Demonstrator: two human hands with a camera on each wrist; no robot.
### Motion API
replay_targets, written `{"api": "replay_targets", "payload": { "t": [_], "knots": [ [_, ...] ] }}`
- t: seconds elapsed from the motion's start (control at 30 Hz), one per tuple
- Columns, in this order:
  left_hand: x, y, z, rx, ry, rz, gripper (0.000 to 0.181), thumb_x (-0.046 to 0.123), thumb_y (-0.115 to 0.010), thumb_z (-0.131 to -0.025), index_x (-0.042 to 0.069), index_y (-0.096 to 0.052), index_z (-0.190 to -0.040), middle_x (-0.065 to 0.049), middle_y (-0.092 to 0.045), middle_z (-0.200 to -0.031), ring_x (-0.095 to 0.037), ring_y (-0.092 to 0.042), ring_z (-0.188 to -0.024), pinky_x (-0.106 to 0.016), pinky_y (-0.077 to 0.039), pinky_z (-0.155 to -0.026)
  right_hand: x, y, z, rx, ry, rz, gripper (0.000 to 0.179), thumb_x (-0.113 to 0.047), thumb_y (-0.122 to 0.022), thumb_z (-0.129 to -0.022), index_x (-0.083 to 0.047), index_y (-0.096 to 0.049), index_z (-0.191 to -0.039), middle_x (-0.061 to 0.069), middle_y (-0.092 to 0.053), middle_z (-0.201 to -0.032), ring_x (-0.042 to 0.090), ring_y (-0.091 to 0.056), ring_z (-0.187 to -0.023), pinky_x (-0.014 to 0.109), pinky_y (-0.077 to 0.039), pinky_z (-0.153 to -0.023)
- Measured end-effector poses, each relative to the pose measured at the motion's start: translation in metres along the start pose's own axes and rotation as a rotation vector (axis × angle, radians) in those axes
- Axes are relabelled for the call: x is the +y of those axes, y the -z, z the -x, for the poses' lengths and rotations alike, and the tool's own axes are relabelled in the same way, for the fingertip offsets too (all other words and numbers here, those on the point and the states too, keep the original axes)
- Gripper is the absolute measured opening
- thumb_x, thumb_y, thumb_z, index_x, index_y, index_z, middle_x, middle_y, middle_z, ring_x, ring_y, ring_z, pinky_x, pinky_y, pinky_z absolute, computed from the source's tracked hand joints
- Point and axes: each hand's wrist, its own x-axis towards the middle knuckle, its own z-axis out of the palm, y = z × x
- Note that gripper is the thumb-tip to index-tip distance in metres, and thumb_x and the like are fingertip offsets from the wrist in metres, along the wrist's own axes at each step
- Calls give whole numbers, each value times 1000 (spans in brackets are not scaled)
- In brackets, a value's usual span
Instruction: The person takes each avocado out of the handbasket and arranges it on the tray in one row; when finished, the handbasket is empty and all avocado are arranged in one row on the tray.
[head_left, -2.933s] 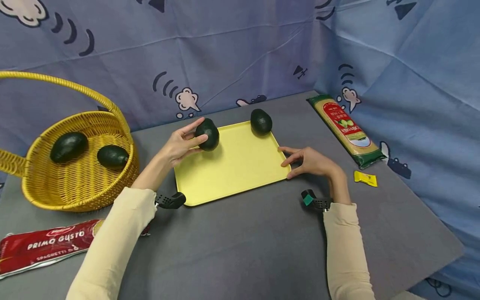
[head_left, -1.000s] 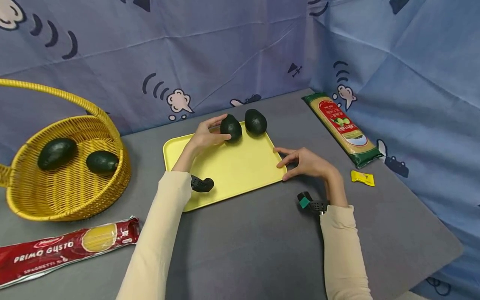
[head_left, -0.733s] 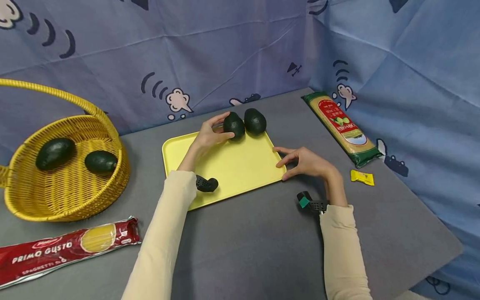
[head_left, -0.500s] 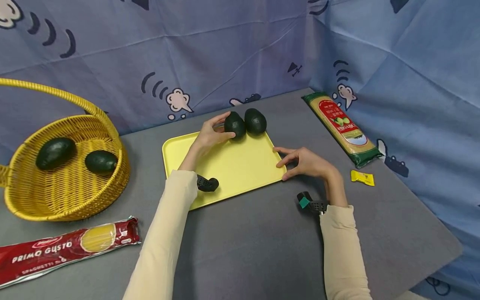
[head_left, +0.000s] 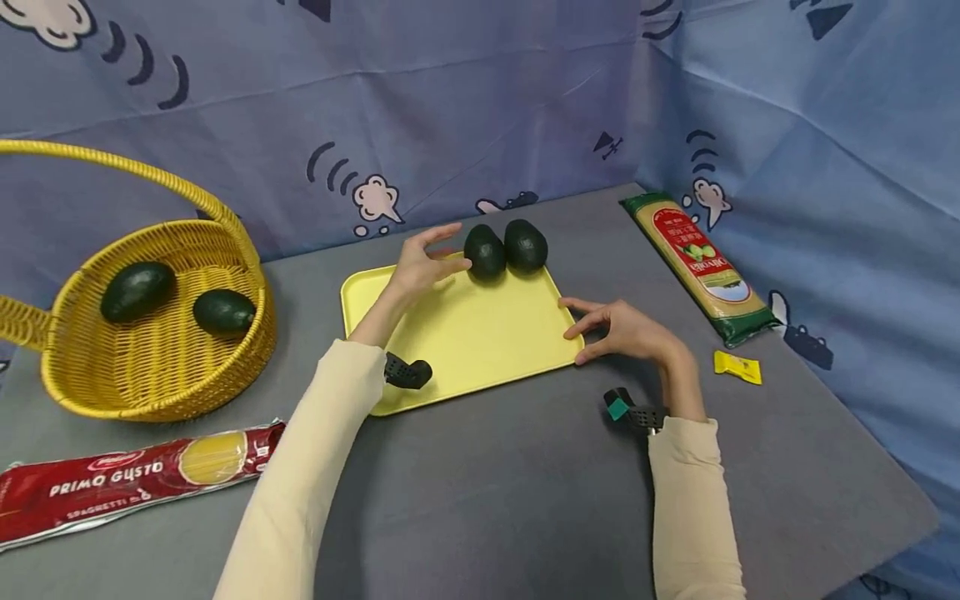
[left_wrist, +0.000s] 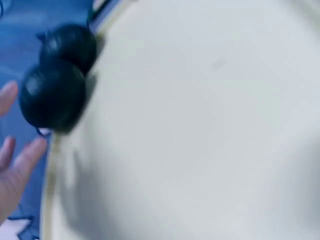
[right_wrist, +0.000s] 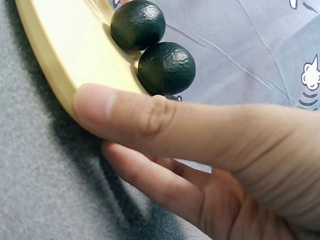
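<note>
Two dark green avocados sit side by side at the tray's far right corner: the left avocado [head_left: 484,253] and the right avocado [head_left: 527,246]. Beside the left one is my left hand [head_left: 422,267], its fingers spread; a gap between fingers and avocado [left_wrist: 54,95] shows in the left wrist view. With thumb and fingers my right hand [head_left: 628,330] holds the yellow tray [head_left: 480,342] at its near right corner. In the right wrist view the thumb [right_wrist: 95,102] lies on the tray's rim and other fingers are lower, at its edge.
A yellow wicker basket [head_left: 161,408] with two avocados [head_left: 138,292] stands at the left. A red spaghetti pack [head_left: 135,479] lies before it. To the right are a green-and-gold pasta pack [head_left: 693,262] and a small yellow wrapped sweet [head_left: 737,367]. Patterned cloth [head_left: 480,100] hangs behind.
My left hand carried an avocado rightward across the tray, set it beside the other, then let go and drew back slightly left. My right hand stays at the tray corner. The head view shifted slightly.
</note>
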Motion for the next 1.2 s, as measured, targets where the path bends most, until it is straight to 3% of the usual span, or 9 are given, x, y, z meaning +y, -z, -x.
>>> {"api": "replay_targets", "payload": {
  "t": [0.17, 0.4, 0.57, 0.7, 0.87, 0.97, 1.07, 1.2],
  "knots": [
    [20, 15, 36, 37, 36, 45, 54, -3, -69, -86, 4, -52, -137, -13, -43, -144, -34, -43, -131, -44, -46, -99, -1, -1, -2, 2, -1, -1, 37, -14, -83, -74, -1, -73, -108, 15, -38, -149, 38, -22, -141, 61, -18, -111],
    [41, 53, 95, 37, 32, 49, 53, -5, -65, -88, -1, -48, -139, -15, -45, -141, -28, -48, -127, -40, -49, -96, -1, -2, 2, -4, -11, -15, 38, -16, -83, -75, -1, -73, -109, 15, -37, -149, 38, -22, -141, 62, -16, -111],
    [57, 94, 138, 69, 27, 9, 51, -1, -65, -89, 0, -49, -138, -10, -48, -138, -21, -53, -121, -30, -52, -90, -5, -3, 1, -4, 3, -27, 38, -15, -83, -75, 0, -72, -108, 16, -38, -149, 38, -22, -141, 62, -17, -111],
    [74, 142, 164, 45, 31, -48, 49, 3, -67, -90, 6, -53, -136, -5, -51, -135, -12, -58, -113, -26, -53, -87, -8, -2, -1, -2, 21, -19, 37, -13, -83, -75, 0, -72, -108, 17, -38, -148, 39, -23, -141, 62, -19, -110],
    [83, 206, 174, -72, 76, -217, 48, 2, -61, -93, 11, -50, -139, 6, -55, -131, -5, -59, -112, -26, -54, -86, -8, 2, -3, -2, 28, -8, 38, -15, -83, -75, 0, -73, -108, 17, -39, -148, 39, -24, -140, 61, -20, -110],
    [81, 234, 168, -82, 102, -259, 50, 2, -59, -94, 14, -46, -142, 8, -52, -133, -2, -57, -113, -25, -53, -86, -6, 3, -4, -5, 20, -12, 38, -16, -83, -75, 0, -72, -108, 17, -38, -148, 39, -23, -140, 62, -18, -110],
    [76, 251, 157, -59, 135, -301, 54, 5, -60, -95, 13, -42, -144, 3, -45, -139, 0, -56, -111, -23, -53, -85, -4, 2, -3, -4, 17, -8, 39, -17, -83, -75, -1, -72, -109, 17, -38, -149, 39, -22, -141, 63, -17, -110],
    [65, 262, 144, -68, 176, -349, 58, 7, -61, -95, 8, -35, -147, -7, -38, -145, -2, -57, -108, -24, -52, -86, -4, -3, -2, -10, 23, -3, 40, -18, -82, -75, -2, -72, -110, 18, -36, -149, 40, -21, -141, 65, -16, -109]
  ]
}}
